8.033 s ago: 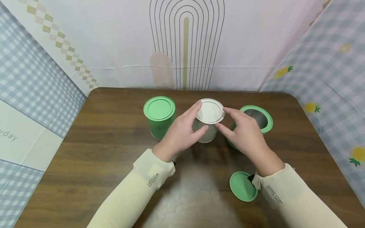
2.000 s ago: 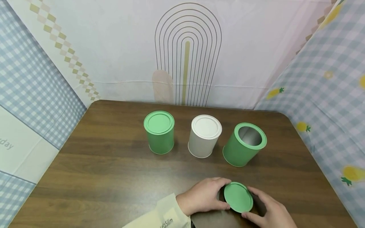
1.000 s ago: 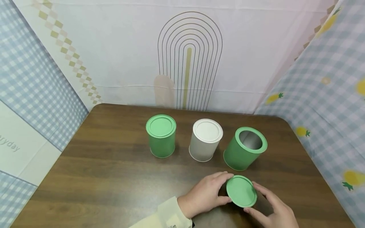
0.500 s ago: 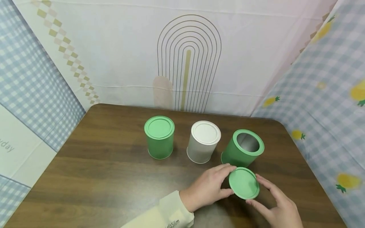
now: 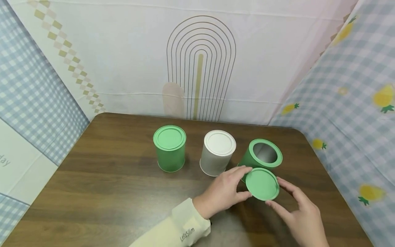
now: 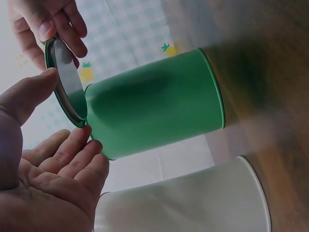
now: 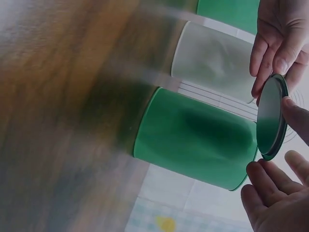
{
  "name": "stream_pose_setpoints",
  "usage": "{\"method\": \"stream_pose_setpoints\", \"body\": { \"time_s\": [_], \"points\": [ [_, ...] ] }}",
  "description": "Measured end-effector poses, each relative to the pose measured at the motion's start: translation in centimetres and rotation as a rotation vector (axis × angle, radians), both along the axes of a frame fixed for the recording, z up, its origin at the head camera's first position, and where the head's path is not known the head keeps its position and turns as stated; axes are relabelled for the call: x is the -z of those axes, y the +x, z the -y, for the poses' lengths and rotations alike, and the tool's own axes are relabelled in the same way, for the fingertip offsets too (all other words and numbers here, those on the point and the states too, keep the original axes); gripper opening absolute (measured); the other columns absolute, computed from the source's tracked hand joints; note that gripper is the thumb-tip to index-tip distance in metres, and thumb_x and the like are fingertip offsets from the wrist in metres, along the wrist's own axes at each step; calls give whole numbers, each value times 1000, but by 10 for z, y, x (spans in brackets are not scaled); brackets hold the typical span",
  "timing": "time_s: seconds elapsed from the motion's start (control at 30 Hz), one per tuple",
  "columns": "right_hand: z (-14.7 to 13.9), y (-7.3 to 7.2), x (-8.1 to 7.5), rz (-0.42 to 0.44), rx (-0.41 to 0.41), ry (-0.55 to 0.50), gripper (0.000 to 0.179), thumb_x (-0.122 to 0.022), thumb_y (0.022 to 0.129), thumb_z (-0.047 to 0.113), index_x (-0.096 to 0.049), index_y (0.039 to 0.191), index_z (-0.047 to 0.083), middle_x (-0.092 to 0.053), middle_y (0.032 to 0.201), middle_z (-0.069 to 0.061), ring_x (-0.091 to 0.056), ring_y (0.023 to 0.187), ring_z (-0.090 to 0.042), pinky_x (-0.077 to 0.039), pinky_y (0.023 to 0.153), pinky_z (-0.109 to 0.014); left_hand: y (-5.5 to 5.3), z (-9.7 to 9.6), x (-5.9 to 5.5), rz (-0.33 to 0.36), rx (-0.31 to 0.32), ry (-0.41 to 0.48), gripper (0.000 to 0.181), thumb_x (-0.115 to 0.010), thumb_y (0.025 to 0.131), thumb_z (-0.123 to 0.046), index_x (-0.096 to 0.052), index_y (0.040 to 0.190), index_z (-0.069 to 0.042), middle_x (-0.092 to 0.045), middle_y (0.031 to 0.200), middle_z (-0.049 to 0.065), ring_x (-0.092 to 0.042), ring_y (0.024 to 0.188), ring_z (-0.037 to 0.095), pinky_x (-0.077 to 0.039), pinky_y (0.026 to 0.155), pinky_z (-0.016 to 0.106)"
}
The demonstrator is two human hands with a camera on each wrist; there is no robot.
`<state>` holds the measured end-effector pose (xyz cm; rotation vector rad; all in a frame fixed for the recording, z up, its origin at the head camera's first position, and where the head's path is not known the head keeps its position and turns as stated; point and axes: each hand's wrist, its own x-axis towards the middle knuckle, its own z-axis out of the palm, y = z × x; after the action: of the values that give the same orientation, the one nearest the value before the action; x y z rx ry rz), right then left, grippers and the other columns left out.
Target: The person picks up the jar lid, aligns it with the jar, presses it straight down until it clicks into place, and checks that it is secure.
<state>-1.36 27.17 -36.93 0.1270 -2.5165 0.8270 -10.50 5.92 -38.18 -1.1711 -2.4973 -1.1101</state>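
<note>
Both hands hold a round green lid (image 5: 262,184) by its rim, one on each side. My left hand (image 5: 223,192) pinches its left edge between thumb and fingers. On the opposite edge, the thumb and fingers of my right hand (image 5: 300,212) do the same. In the wrist views the lid (image 6: 67,82) is up off the table, its silvery underside showing, near the top of the green can. That open green can (image 5: 266,153) stands just behind the lid, its grey inside visible and its lower front partly hidden by lid and left hand.
A white can (image 5: 219,143) with a white lid stands left of the open can. Further left is another green can (image 5: 169,139) with its lid on. All are on a brown wooden table (image 5: 102,178), with a patterned cloth (image 5: 129,61) behind.
Eight seconds ago both hands were at the white can and the green lid lay on the table. Since then they have gripped the lid, raised it and brought it toward the open green can.
</note>
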Motion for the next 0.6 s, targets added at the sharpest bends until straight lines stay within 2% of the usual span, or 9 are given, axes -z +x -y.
{"method": "stream_pose_setpoints", "body": {
  "time_s": [0.2,0.6],
  "points": [
    [2,-3,-6,35,55,-2,77,-93,67,11,-62,136,22,-68,128,-2,-44,116,22,-29,93,1,-5,0,-6,5,-3,14,64,-84,83,-24,-55,138,-8,-62,136,6,-57,128,15,-44,104,20],
    [-1,-9,-10,46,66,-3,74,-93,69,16,-61,136,21,-67,130,-1,-43,116,21,-30,92,2,-14,-1,-16,24,9,-18,65,-82,85,-25,-53,141,-8,-62,134,2,-59,120,10,-45,101,17]
  ]
}}
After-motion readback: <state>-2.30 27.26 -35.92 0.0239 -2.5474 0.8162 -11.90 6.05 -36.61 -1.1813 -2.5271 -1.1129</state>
